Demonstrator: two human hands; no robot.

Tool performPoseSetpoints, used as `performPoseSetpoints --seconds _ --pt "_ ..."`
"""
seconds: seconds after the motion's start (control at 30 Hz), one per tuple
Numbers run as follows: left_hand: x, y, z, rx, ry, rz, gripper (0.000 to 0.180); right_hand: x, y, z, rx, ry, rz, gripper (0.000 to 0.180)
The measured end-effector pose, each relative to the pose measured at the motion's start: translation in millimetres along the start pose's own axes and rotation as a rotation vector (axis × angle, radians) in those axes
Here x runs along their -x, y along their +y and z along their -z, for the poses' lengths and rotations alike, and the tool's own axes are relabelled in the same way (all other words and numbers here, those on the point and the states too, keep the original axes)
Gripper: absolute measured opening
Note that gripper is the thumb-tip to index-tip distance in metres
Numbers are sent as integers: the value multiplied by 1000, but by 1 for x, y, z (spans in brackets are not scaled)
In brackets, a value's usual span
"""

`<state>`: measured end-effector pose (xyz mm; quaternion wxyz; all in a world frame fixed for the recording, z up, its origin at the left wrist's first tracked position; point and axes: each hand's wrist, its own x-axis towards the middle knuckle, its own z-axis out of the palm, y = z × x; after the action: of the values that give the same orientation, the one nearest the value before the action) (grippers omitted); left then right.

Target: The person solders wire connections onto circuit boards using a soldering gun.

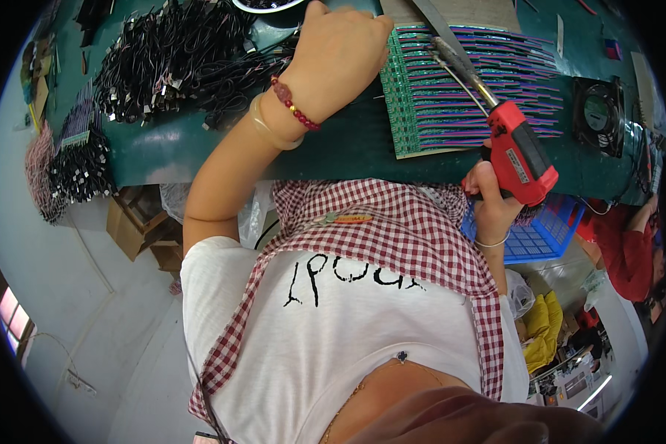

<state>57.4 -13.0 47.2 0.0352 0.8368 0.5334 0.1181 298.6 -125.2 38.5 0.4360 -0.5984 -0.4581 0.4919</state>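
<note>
Right hand (488,196) clenched around red soldering gun (518,152), tip over green circuit board panel (466,92) on green bench (348,144); left hand (340,55) at panel's left edge, grip not discernible

You are at an electronics assembly workshop bench. At twelve o'clock lie circuit boards (470,89), at ten wire bundles (163,63). A soldering gun (514,152) sits at two, beside a small fan (599,111).

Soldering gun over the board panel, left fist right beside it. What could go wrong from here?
1. The soldering gun tip sits close to the left hand resting by the green circuit board panel: a possible burn.
2. The loose black wire bundles lie near the left wrist and could snag.
</note>
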Motion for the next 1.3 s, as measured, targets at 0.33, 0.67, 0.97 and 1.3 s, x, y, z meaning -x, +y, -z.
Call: performPoseSetpoints --seconds 0.33,0.67,0.97,1.3 --pt "73 11 -1 95 -164 54 18 -13 -15 -1 -292 -49 40 36" --pt "68 32 24 1236 -228 320 18 -39 -38 -53 -236 -212 21 29" --pt "68 37 19 1487 -437 383 23 -35 -45 -58 -113 -318 138 26" --pt "64 47 18 1433 -127 304 8 -29 -47 -61 -46 -249 49 11"
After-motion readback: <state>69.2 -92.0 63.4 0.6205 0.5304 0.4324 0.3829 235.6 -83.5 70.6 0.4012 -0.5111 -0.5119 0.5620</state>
